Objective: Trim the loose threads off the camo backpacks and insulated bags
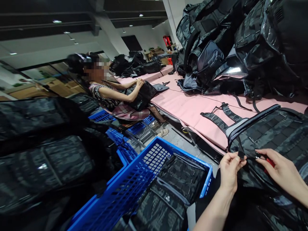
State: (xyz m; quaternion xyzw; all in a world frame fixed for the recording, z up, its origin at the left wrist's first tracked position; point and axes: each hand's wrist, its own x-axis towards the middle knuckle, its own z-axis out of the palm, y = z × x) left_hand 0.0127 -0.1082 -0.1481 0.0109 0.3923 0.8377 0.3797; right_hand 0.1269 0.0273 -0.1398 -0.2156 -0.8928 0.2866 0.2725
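Note:
My left hand (231,170) pinches the end of a black webbing strap (241,150) between thumb and fingers. Just right of it, my right hand (280,166) is closed around red-handled snips (269,162), their tip close to the strap; the blades are mostly hidden. Both hands are over a dark camouflage backpack (269,134), which rests partly on the pink-covered table and partly toward my lap. Its rim is edged in grey and black, and two padded shoulder straps (218,120) stretch out over the table.
A blue plastic basket (176,146) with camouflage backpacks stands left of my hands. Backpacks are heaped on the pink table (173,99) at the back right, and more bags (48,160) are stacked at left. Farther off, a seated person (113,96) handles another bag.

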